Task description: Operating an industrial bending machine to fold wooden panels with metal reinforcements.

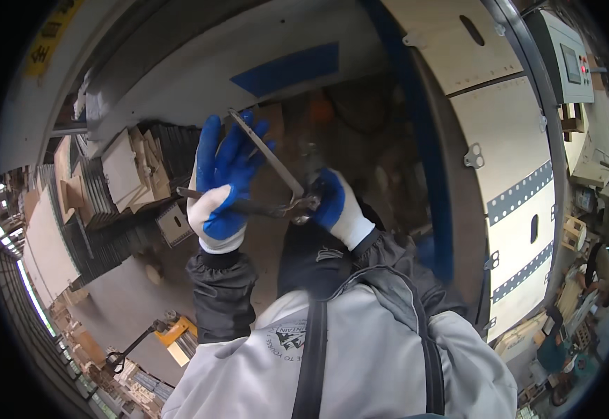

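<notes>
A metal hand tool point(270, 156) with two long handles, one pale and one dark, is spread open in front of me. My left hand point(222, 204), in a blue-and-white glove, has its thumb across the dark handle, while its other fingers reach up, loosely bent, behind the pale handle. My right hand point(338, 208), gloved alike, holds the tool around its jointed end, whose exact shape is hard to make out. Behind and above the tool are a grey panel point(199, 63) with a blue patch and a dim space below it.
Stacked boards point(128, 171) stand at left, above a yellow pallet truck point(177, 334). A blue upright point(433, 202) and pale wooden panels point(503, 126) with metal fittings line the right, beside a grey control box point(564, 59). Wooden pieces and machinery point(591, 307) crowd the far right.
</notes>
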The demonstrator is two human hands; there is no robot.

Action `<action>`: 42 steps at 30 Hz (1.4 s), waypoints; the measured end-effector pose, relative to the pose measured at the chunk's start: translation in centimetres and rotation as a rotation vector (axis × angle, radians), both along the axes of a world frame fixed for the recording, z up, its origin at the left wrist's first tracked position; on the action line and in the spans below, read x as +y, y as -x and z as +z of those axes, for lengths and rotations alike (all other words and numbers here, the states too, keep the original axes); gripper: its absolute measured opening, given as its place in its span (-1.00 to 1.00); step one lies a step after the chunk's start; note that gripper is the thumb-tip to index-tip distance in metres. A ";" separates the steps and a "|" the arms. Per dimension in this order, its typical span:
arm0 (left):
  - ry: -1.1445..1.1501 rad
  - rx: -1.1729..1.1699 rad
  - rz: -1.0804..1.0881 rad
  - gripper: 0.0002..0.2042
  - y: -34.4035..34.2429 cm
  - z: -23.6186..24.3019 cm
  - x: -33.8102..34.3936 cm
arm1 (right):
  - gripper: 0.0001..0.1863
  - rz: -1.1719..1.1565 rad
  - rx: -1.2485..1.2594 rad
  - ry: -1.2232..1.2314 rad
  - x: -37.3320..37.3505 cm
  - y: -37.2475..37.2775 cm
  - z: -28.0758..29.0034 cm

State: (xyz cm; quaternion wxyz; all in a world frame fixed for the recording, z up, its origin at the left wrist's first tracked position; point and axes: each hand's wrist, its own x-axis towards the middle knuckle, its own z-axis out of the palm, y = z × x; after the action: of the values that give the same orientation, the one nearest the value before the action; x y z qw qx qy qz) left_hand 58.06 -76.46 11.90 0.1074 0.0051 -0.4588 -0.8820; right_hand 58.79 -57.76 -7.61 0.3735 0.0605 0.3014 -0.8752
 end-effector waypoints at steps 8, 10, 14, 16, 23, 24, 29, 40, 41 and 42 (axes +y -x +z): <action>0.115 -0.257 0.188 -0.38 -7.7 -8.2 -8.9 | -0.77 -0.252 -0.403 -0.246 0.1 -4.2 -10.0; 0.325 -0.390 0.118 -0.43 -10.4 -9.7 -11.1 | -0.74 -0.173 -0.541 -0.319 -2.3 -4.8 -12.7; 0.896 -0.548 -0.070 -0.62 -14.3 -12.0 -13.7 | -0.60 0.178 -0.434 -0.442 -13.8 -2.2 -9.7; 1.070 -0.504 -0.152 -0.65 -15.1 -12.7 -14.6 | -0.39 0.409 -0.059 -0.594 -16.2 -3.6 -9.9; 0.615 -0.596 0.029 -0.75 -14.5 -20.3 -13.1 | -0.08 0.562 1.238 -0.970 -15.2 -10.1 -7.2; 0.428 -0.698 0.074 -0.79 -13.0 -20.9 -12.6 | -0.11 0.598 1.034 -0.987 -15.5 -9.3 -5.9; 0.070 -0.799 0.083 -0.59 -6.3 -25.6 -11.5 | -0.25 0.302 0.671 -1.123 -15.8 -8.2 -10.2; 1.304 -0.684 -0.362 -0.36 -22.1 -44.3 -11.1 | -0.74 -0.429 -0.147 -0.870 2.3 9.3 -24.0; 1.354 -0.703 -0.427 -0.36 -24.2 -45.0 -11.2 | -0.76 -0.447 -0.117 -0.947 4.5 11.9 -24.2; 1.375 -0.757 -0.521 -0.36 -25.7 -45.0 -11.1 | -0.78 -0.466 -0.086 -1.025 6.2 14.3 -23.9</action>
State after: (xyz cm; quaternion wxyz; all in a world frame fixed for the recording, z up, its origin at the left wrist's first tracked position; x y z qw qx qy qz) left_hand 83.76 -87.53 -33.14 -0.2831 0.1285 -0.8876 -0.3400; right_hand 44.46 -51.51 -31.48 0.1053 0.3348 0.6513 -0.6728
